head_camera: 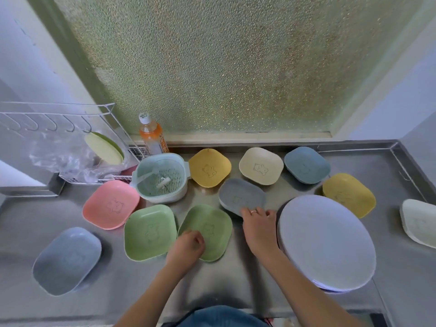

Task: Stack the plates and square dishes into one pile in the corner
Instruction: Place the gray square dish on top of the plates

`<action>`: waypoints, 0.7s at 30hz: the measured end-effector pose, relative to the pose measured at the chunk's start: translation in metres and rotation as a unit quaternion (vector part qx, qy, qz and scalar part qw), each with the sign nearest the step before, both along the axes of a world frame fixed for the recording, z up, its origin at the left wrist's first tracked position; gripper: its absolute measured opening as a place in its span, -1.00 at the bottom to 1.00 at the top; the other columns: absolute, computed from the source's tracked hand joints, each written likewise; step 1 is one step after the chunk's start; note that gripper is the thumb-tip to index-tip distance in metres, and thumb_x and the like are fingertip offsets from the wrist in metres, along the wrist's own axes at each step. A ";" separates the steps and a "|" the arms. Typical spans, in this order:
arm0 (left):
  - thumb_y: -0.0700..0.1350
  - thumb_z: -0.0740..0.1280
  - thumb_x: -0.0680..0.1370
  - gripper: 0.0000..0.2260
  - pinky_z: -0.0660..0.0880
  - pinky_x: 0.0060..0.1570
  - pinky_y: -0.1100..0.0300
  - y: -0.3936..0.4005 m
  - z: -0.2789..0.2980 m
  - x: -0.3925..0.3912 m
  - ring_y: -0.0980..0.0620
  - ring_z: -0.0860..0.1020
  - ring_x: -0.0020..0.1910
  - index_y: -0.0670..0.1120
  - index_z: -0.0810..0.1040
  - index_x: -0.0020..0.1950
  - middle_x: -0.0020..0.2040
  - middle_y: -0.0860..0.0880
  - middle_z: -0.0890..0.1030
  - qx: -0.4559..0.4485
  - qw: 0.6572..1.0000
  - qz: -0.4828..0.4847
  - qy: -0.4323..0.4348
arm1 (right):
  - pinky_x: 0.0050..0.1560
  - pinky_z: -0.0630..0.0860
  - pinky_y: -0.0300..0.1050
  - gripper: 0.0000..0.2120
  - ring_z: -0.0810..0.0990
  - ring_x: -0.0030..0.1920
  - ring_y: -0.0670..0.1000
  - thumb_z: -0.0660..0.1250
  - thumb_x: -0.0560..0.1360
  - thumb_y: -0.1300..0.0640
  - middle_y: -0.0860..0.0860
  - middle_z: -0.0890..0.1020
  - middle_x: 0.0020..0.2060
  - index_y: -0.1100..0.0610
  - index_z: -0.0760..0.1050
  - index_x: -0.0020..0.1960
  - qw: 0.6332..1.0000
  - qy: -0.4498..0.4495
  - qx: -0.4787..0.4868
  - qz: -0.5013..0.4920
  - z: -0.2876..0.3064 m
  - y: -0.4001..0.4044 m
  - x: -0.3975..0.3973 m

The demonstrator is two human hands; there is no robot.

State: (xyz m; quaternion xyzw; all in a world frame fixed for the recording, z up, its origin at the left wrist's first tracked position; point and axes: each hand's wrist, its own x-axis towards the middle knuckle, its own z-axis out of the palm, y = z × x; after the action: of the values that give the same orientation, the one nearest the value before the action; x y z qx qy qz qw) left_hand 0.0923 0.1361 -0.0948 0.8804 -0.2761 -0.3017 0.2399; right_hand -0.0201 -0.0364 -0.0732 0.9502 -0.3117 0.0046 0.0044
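Several square dishes lie spread over the steel counter. My left hand grips the near-left rim of a green dish. My right hand holds the near edge of a grey-blue dish, which is tilted up off the counter. A stack of large white round plates sits right of my right hand. Other dishes: green, pink, blue-grey, yellow, cream, blue, yellow, and a cream one at the right edge.
A pale green colander basket stands behind the green dishes. An orange drink bottle stands by the frosted window. A white wire rack with a plastic bag and a green disc is at the back left. The counter's raised rim bounds the right corner.
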 end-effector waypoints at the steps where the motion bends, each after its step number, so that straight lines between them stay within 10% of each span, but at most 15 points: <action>1: -0.12 0.31 0.44 -0.75 0.52 -0.12 0.09 0.001 0.002 0.004 -0.01 0.53 -0.19 0.17 0.39 -0.35 -0.17 0.01 0.53 0.000 1.000 0.005 -0.005 | -0.19 0.33 -0.03 -0.72 0.55 -0.28 0.09 0.49 0.16 0.31 -0.03 0.59 -0.38 0.04 0.51 -0.24 1.000 -0.026 -0.005 -0.004 0.003 0.001 0.003; 4: -0.15 0.26 0.47 -0.87 0.47 -0.19 0.10 -0.002 0.008 0.015 -0.07 0.51 0.00 0.02 0.52 -0.04 0.01 -0.03 0.48 0.028 0.998 -0.001 -0.055 | -0.13 0.23 -0.04 -0.77 0.53 -0.22 0.07 0.43 0.26 0.29 -0.07 0.59 -0.31 0.03 0.54 -0.17 0.990 -0.137 -0.031 -0.022 0.014 -0.002 -0.001; 10: -0.24 0.21 0.48 -0.51 0.42 -0.02 -0.04 -0.022 0.015 0.037 -0.23 0.43 0.23 -0.13 0.20 0.40 0.29 -0.18 0.32 0.064 0.997 0.020 -0.039 | 0.10 0.27 0.04 -0.90 0.57 -0.15 0.06 0.27 0.43 0.14 -0.07 0.62 -0.29 0.01 0.53 -0.21 0.964 -0.218 -0.105 -0.109 0.033 -0.024 -0.073; 21: -0.12 0.16 0.53 -0.80 0.49 -0.09 0.05 -0.045 0.009 0.047 -0.18 0.55 0.00 -0.16 0.49 0.06 0.04 -0.17 0.56 0.155 0.983 -0.060 -0.082 | 0.10 0.31 -0.03 -0.71 0.65 -0.12 0.03 0.07 0.40 0.07 -0.11 0.66 -0.24 -0.01 0.57 -0.25 0.958 -0.177 0.005 -0.227 0.007 -0.021 -0.184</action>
State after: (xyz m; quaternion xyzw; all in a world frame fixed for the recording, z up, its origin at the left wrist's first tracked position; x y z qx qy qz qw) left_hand 0.1391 0.0911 -0.0857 0.9104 -0.2970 -0.2818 0.0592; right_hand -0.2039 -0.0579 -0.0659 0.8382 -0.5153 0.1699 -0.0548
